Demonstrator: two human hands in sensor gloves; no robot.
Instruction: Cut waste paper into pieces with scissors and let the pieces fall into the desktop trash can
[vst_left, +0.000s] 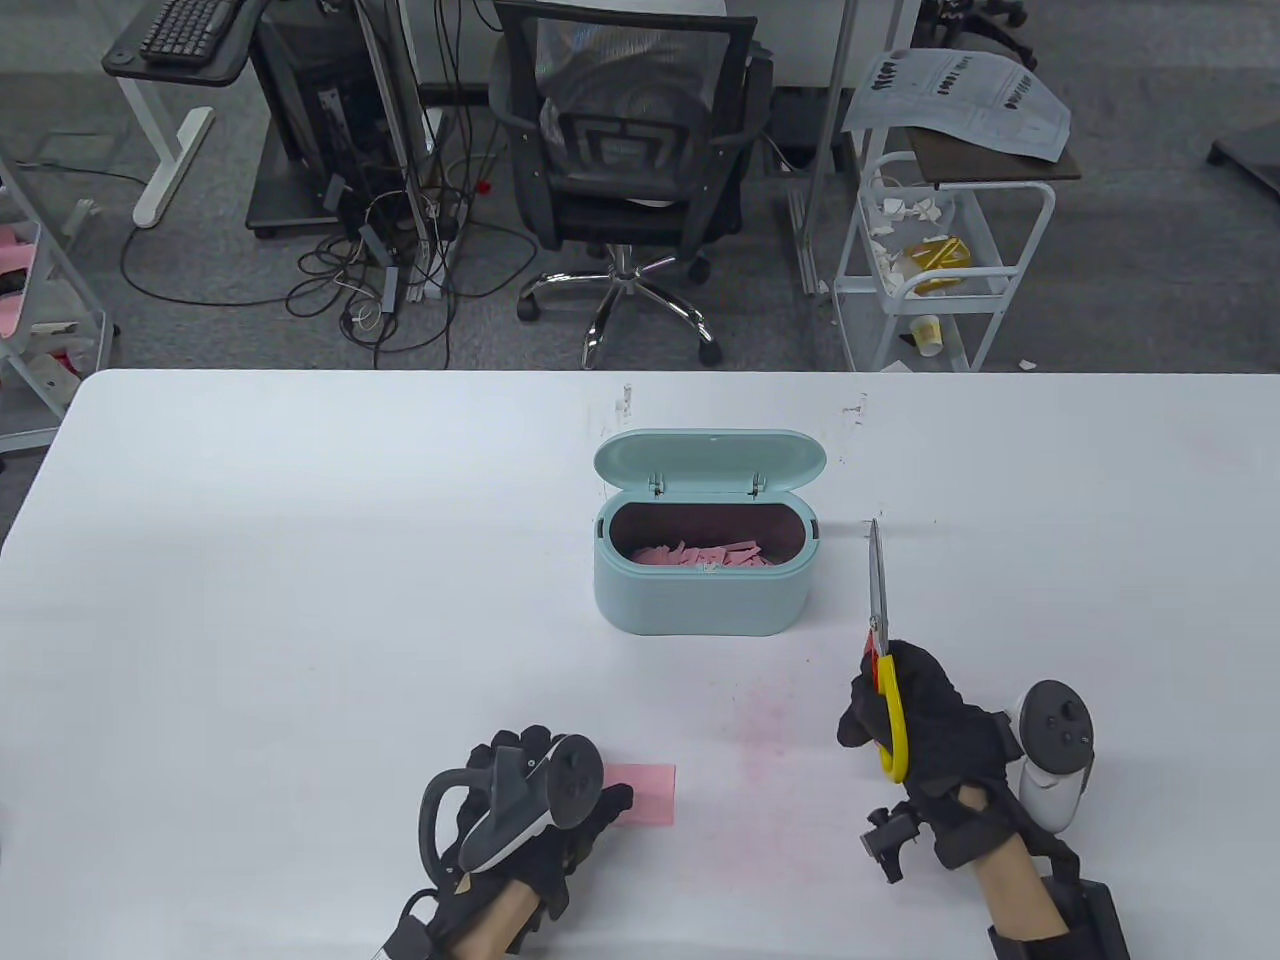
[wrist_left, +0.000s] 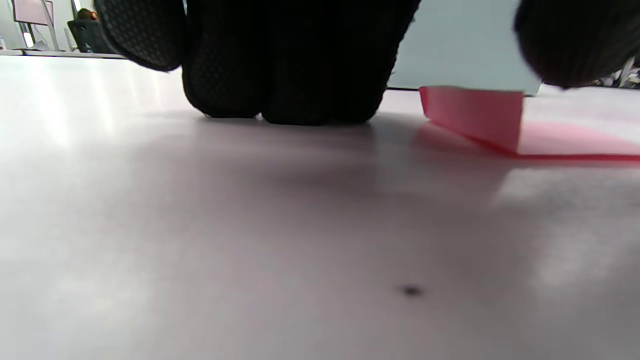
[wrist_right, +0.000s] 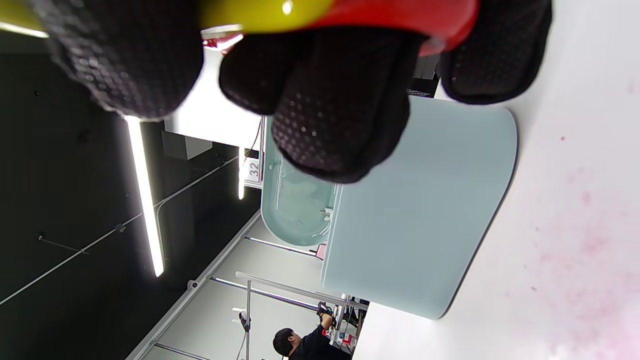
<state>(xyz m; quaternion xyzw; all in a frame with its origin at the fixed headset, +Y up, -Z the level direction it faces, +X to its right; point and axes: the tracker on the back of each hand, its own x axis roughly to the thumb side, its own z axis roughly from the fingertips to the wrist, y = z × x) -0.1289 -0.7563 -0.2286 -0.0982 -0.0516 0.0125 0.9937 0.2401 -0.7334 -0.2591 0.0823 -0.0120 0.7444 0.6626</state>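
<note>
Tabletop, white with a faint pink stain, carries our left hand, fingertips pressed flat (nothing grasped) beside the pink paper. Our right hand grips scissors, blades closed, just right of the open trash can. Beyond stands an office chair.

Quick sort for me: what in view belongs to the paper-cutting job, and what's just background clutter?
Job:
scissors in right hand
pink paper under left hand
trash can, lid open, pink scraps inside

Lying about:
office chair
white cart
keyboard
</note>
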